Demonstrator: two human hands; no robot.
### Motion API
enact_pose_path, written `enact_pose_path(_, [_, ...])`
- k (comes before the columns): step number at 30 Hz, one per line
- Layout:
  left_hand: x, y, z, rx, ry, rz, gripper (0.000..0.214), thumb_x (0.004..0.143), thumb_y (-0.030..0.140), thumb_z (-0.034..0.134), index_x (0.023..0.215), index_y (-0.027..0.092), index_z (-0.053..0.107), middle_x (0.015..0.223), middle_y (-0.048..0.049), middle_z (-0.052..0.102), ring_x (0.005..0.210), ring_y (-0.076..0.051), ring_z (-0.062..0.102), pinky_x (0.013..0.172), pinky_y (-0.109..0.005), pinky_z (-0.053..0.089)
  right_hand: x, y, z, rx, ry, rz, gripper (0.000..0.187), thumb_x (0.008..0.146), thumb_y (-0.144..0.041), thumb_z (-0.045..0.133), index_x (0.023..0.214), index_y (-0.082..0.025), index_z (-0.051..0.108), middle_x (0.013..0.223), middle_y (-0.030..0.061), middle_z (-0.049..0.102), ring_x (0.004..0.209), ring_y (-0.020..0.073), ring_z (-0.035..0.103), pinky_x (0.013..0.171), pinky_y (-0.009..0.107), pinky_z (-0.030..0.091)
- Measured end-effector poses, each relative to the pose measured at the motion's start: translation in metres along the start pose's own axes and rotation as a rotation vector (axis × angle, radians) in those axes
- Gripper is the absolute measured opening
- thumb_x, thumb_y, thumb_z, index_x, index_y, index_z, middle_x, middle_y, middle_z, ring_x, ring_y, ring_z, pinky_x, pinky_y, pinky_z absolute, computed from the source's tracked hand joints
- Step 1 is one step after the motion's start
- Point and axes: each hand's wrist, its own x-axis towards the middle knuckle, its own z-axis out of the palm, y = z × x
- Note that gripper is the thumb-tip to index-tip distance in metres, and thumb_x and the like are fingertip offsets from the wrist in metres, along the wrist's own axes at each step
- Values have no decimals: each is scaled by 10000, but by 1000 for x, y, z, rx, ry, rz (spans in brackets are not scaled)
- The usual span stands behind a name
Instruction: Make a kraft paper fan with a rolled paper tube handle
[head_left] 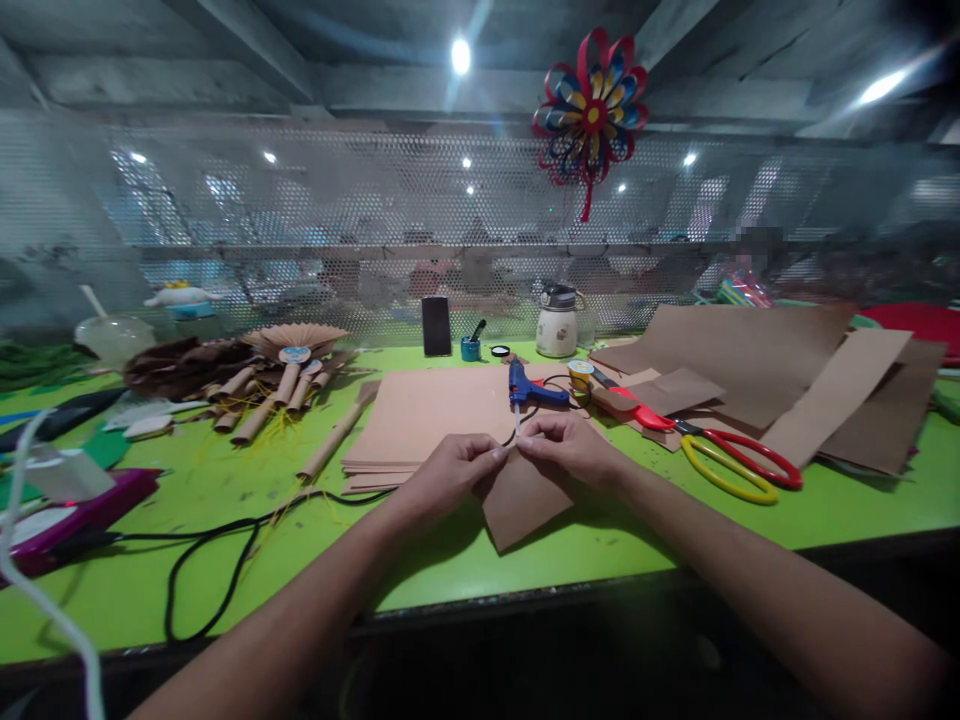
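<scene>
My left hand (452, 473) and my right hand (568, 446) meet over the green table (187, 490), both pinched on a thin white stick (516, 420) that stands up between the fingertips. Under them lies a small folded piece of brown paper (521, 500), touching the stack of brown paper sheets (427, 415) behind it. A blue glue gun (525, 388) rests just beyond my fingers.
Red and yellow scissors (720, 455) lie to the right beside large brown sheets (787, 370). Rolled paper tubes and a paper fan (277, 380) sit at left. A black cable (217, 545) loops across the table. A mesh screen (300, 220) closes the back.
</scene>
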Motion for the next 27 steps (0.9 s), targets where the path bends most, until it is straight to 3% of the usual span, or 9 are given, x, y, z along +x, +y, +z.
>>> enact_pose_path(5, [0,-1,0,-42,-1,9,357,795,449,580,636,142,492,556,49,372,518,-74,289,509,-235,192,0,-3,-1,2,45,8,335,724,-457,667,680,-134,593,570,-27,463,520,82,367,487,224,249])
enact_pose_path(12, [1,-2,-2,-62,22,10,358,800,436,582,609,149,483,521,52,361,490,-72,269,495,-248,163,0,-5,-1,175,65,108,348,704,-469,684,698,-152,542,471,-83,361,395,44,265,402,195,147])
enact_pose_path(16, [0,-1,-1,-50,34,11,365,797,442,582,599,151,485,506,50,374,484,-73,279,494,-246,167,0,-3,-1,144,68,68,316,727,-442,683,731,-143,577,537,-52,449,454,60,362,431,195,237])
enact_pose_path(20, [0,0,2,-19,24,11,375,807,455,570,607,149,484,513,50,385,491,-74,290,494,-240,180,0,1,3,75,22,-17,299,701,-409,726,783,-137,632,741,24,600,655,120,519,583,238,384])
enact_pose_path(27, [0,4,5,-27,-13,38,402,799,485,577,601,158,451,528,59,357,497,-72,271,488,-232,179,0,4,2,25,67,-35,321,699,-447,714,690,-136,633,685,13,574,637,126,483,583,248,347])
